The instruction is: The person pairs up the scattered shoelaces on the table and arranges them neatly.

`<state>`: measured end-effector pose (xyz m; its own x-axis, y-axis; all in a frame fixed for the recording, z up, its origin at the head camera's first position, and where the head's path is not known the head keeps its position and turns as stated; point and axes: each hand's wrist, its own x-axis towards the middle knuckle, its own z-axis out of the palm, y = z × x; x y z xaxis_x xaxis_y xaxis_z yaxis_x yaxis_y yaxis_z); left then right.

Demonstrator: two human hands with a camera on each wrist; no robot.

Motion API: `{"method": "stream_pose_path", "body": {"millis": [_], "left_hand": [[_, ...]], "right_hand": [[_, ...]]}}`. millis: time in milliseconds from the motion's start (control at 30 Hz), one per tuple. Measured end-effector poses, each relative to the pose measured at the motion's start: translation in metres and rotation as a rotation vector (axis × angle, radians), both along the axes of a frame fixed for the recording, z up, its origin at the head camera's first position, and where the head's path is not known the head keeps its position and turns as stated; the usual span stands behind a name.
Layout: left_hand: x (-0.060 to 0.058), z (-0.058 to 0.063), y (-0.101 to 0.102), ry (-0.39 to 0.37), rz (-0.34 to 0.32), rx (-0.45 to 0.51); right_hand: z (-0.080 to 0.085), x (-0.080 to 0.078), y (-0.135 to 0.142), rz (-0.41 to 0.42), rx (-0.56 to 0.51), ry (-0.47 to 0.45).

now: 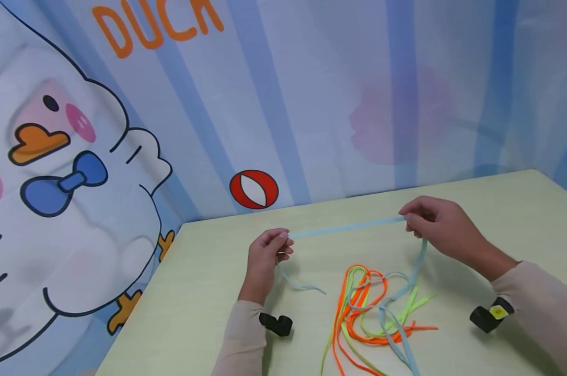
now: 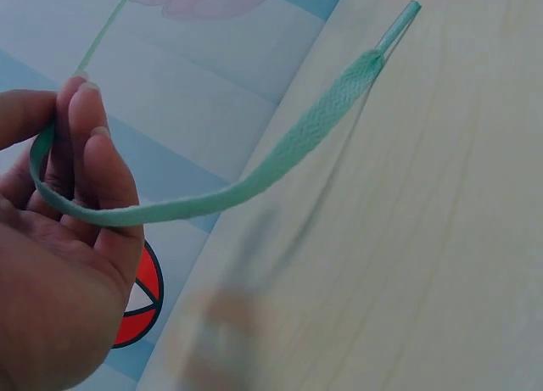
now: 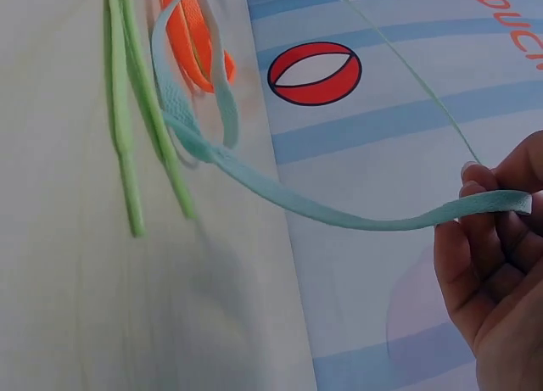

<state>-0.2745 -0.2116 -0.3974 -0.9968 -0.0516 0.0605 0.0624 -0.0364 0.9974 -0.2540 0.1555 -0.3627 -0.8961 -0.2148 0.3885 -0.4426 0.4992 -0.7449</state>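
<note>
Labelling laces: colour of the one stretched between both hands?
Light blue; the lace shows best in the head view, looking greener in the left wrist view.

A: ok where are our hands rn?

B: Well apart, both raised in front of us. Our left hand [image 1: 266,256] has thumb and fingertips pinched together, and its palm shows in the left wrist view.

A: and the other one?

B: Our right hand [image 1: 438,224] is pinching too, thumb against fingers, the lower ones curled in. Sits a bit higher in the head view lol.

A: arms?

B: Our left sleeve [image 1: 242,334] runs nearly straight up from the bottom edge, bare left wrist [image 1: 253,293] above it. Our right sleeve [image 1: 542,300] slants in from the lower right, so that arm leans way more, bare right wrist [image 1: 499,262] poking out.
</note>
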Motion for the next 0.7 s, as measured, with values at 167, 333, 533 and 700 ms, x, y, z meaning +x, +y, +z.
{"method": "stream_pose_path", "body": {"millis": [167, 333, 533, 700], "left_hand": [[0.001, 0.0, 0.001, 0.006, 0.027, 0.01], [0.004, -0.004, 0.001, 0.017, 0.04, 0.022], [0.006, -0.005, -0.001, 0.015, 0.05, 0.025], [0.005, -0.005, -0.001, 0.006, 0.061, 0.026]], "right_hand": [[-0.004, -0.001, 0.007, -0.039, 0.011, 0.033], [-0.007, -0.002, 0.014, -0.055, 0.013, 0.046], [-0.008, -0.003, 0.019, -0.057, -0.002, 0.029], [-0.011, -0.004, 0.024, -0.085, -0.009, 0.025]]}}
